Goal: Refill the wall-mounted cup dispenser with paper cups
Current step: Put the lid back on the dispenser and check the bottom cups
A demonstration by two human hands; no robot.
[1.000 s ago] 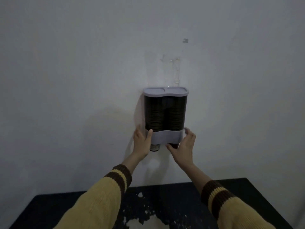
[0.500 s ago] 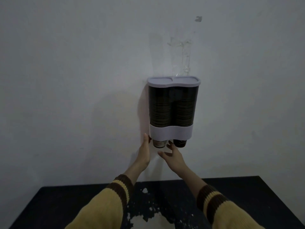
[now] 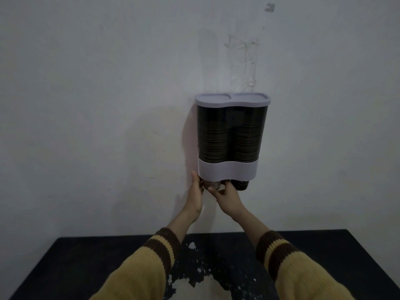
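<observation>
A twin-tube cup dispenser hangs on the white wall, with a pale lid and a pale lower band. Both dark tubes hold stacks of dark paper cups. A light cup bottom sticks out under the left tube, and a dark cup bottom under the right. My left hand touches the left side of the light cup bottom. My right hand pinches that same cup bottom from the right. Both wrists wear yellow sleeves with brown stripes.
A black table with a worn white patch stands against the wall below the dispenser. Clear tape remnants cling to the wall above the lid.
Both hands left the dispenser's lower band, dropped beneath it and closed in on the cup bottom under the left tube. The view has moved closer to the wall.
</observation>
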